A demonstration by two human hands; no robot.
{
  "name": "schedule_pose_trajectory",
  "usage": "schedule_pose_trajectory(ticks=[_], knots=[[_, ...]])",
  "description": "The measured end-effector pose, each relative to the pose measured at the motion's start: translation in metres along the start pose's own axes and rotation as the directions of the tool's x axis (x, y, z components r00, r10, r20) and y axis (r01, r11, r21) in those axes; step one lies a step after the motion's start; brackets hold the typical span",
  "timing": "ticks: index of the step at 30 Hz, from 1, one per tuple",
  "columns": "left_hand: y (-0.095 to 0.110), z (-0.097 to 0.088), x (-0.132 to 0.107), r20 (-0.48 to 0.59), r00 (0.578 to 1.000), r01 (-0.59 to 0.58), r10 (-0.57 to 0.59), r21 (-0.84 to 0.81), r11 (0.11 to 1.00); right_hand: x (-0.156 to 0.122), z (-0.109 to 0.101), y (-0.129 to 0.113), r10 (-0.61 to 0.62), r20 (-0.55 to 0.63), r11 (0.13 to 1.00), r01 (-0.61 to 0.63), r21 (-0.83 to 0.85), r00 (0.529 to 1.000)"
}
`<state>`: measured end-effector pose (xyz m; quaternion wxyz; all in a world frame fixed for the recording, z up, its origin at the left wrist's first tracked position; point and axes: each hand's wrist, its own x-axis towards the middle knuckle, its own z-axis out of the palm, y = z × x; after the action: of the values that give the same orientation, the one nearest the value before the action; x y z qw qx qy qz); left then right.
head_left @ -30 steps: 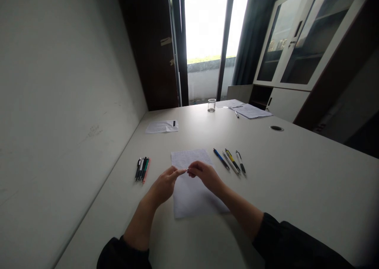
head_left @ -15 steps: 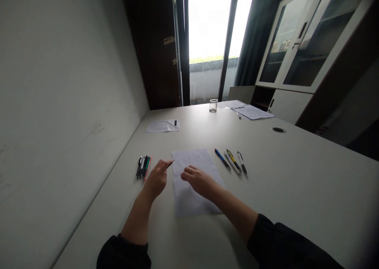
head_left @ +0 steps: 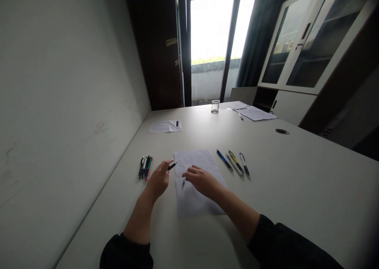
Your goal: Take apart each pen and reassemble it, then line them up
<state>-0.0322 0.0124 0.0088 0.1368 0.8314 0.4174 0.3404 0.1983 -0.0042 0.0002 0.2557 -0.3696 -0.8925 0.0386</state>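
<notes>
Now the left hand (head_left: pixel 160 179) is closed around a dark pen barrel (head_left: pixel 172 166), its narrow end poking out past the fingers over the left edge of the written sheet (head_left: pixel 195 158), the rest of it swallowed by the grip. Over to the right hand (head_left: pixel 201 181): fingers bent and pointing left above the paper, and right beneath their tips sits a small metallic piece (head_left: pixel 183 181), too tiny to read clearly; whether the fingers pinch it or merely hover over it, I cannot tell. The hand and forearm cover part of the sheet's right side, and the handwriting is too faint to make out. Left of the left hand, a bunch of pens (head_left: pixel 145 168) lies packed so tightly that the count is uncertain, a pinkish one on the near flank. Beyond the right hand come a blue pen (head_left: pixel 224 160), a yellow-and-black pen (head_left: pixel 236 162) overlapping a pale one, and a white-and-black pen (head_left: pixel 244 165) apart. Both dark sleeves run off the bottom of the view, and glare washes out the window (head_left: pixel 211 28) behind the glass (head_left: pixel 215 107).
</notes>
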Motion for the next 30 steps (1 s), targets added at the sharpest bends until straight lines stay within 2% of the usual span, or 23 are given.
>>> schedule_pose_trajectory(ticks=[3,6,10,21,25,30], knots=[[0.005,0.000,0.000,0.042,0.999,-0.019,0.020,-0.022,1.000,0.000,-0.004,0.004,0.195,-0.137,0.968,-0.169,0.183,0.971],[0.012,0.001,0.000,0.106,0.992,-0.059,0.064,-0.057,0.997,-0.001,-0.005,0.006,0.315,-0.178,0.912,-0.245,0.329,0.932],[0.019,0.001,0.000,0.147,0.987,-0.053,0.066,-0.092,0.994,-0.001,-0.001,0.006,0.325,-0.167,0.889,-0.241,0.390,0.931],[0.023,0.002,0.000,0.181,0.982,-0.037,0.062,-0.138,0.990,-0.001,-0.004,0.003,0.327,-0.162,0.899,-0.253,0.358,0.931],[0.021,0.001,0.001,0.182,0.982,-0.032,0.056,-0.136,0.990,-0.003,-0.006,0.007,0.377,-0.181,0.865,-0.276,0.419,0.908],[0.023,-0.002,0.001,0.197,0.979,-0.022,0.056,-0.168,0.985,-0.003,-0.006,0.008,0.447,-0.152,0.784,-0.304,0.541,0.881]])
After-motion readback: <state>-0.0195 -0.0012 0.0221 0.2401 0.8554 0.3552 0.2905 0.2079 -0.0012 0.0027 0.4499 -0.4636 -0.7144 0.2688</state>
